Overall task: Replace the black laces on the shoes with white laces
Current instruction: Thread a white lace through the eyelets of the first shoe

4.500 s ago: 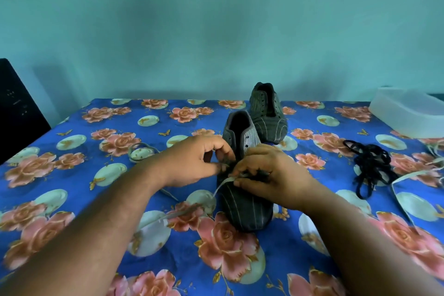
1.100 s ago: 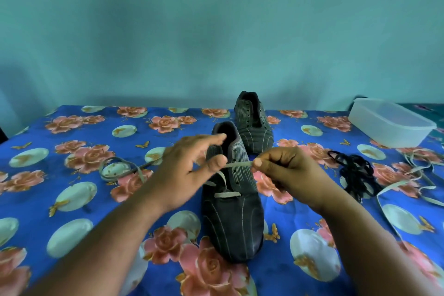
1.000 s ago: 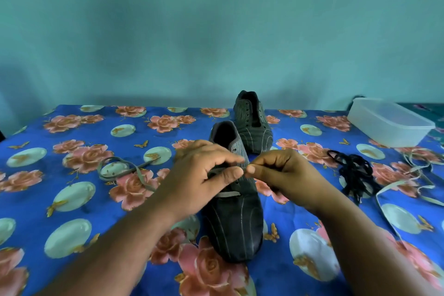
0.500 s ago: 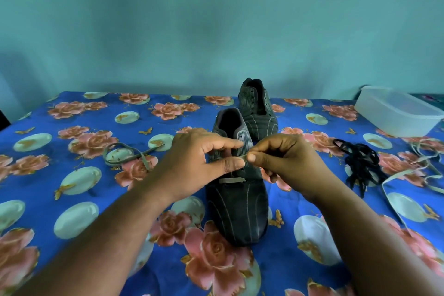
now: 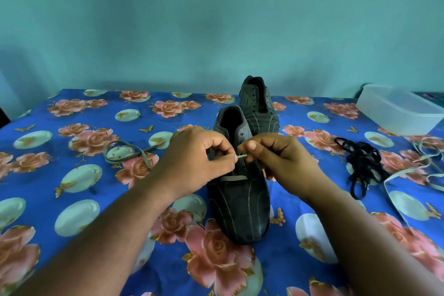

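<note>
Near shoe (image 5: 239, 199): middle of the table, toe toward the camera, opening away; likely set so the eyelet rows face the person for threading.
Left hand (image 5: 192, 166): fingers curled, thumb and forefinger pinching the white lace tip (image 5: 241, 156) over the shoe's throat.
Right hand (image 5: 281, 161): also curled, pinching the same tip from the right; the two pinches meet, probably to steady and aim the tip at an eyelet.
White lace: one flat bar (image 5: 233, 178) crosses the lowest eyelets; its slack end (image 5: 129, 154) loops on the cloth to the left.
Far shoe (image 5: 258, 108): just behind the near one, unlaced, apparently waiting.
Black laces (image 5: 360, 163): tangled heap to the right, set aside.
Spare white lace (image 5: 408, 173): trailing at the right edge.
Plastic tub (image 5: 396, 110): far right.
Look: dark pinstriped upper, pale curved stitching on the toe.
</note>
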`<action>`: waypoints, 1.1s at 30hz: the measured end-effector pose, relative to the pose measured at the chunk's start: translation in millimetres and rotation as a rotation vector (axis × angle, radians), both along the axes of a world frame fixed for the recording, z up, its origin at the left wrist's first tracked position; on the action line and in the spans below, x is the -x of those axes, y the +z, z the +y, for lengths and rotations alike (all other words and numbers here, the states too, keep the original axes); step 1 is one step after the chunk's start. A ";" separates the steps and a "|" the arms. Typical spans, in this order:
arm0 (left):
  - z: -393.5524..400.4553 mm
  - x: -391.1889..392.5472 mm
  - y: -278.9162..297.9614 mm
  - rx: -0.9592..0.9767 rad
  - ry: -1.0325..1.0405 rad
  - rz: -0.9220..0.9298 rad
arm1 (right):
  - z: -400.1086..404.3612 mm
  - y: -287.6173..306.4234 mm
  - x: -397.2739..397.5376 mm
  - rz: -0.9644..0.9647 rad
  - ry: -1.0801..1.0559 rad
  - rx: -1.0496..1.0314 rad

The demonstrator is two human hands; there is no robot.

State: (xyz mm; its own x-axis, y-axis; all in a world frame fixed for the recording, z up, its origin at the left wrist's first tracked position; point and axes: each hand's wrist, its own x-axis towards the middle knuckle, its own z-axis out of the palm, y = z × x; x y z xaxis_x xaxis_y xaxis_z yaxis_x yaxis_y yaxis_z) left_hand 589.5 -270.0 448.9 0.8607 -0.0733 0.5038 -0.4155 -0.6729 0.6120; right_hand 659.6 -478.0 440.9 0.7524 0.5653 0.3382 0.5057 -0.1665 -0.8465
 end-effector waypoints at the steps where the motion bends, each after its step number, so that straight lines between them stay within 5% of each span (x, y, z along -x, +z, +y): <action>1: 1.2 -0.7 -1.0 -0.038 0.019 0.004 | -0.5 -2.2 -1.4 -0.115 0.006 0.072; 4: 1.6 -1.0 -4.5 -0.163 0.058 0.017 | -3.0 -9.3 -4.9 -0.403 0.068 0.249; 14: -5.0 0.8 -5.5 -0.295 0.153 -0.021 | -9.8 -11.1 -11.9 -0.703 -0.026 0.414; 33: -8.7 -8.7 -19.7 -0.337 0.103 0.030 | -11.7 -13.3 -14.7 -0.493 -0.029 0.179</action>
State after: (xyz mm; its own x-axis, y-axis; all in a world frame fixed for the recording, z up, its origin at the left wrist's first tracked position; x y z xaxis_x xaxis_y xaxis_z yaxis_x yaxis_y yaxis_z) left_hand 598.2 -278.8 429.2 0.8865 -0.1427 0.4402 -0.3196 -0.8767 0.3596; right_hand 674.3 -489.8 427.6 0.5447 0.6278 0.5560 0.8297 -0.3067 -0.4665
